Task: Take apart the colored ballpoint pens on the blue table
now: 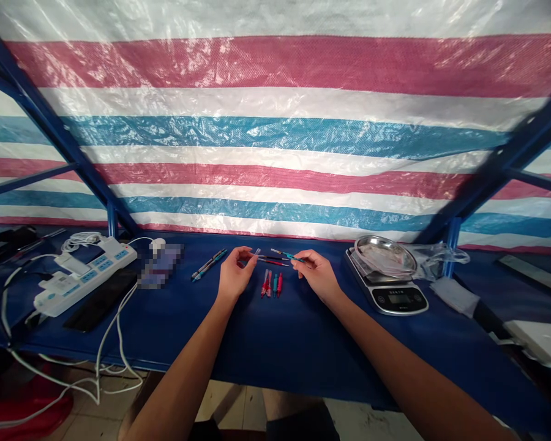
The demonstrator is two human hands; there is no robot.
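Thumb and fingers of my left hand [237, 271] are pinched at a small clear tube [258, 252], which looks like a pen part. My right hand [316, 272] grips a slim teal pen part [296, 259], its thin tip pointing left. Between the hands, a red pen refill [275, 263] and a dark one lie on the blue table [298, 343]. Nearer to me are clear pen barrels with red parts [266, 285], beside a teal pen piece [275, 284] and a red pen piece [280, 284]. Left of my left hand lie pens [209, 264] in teal and black.
At right stands a kitchen scale [397, 299] bearing a metal bowl [386, 272], with plastic bags [454, 295] beside it. A white power strip [85, 275], cables and a black phone-like slab [101, 300] lie at left. Blue posts and a striped sheet [275, 135] close off the back.
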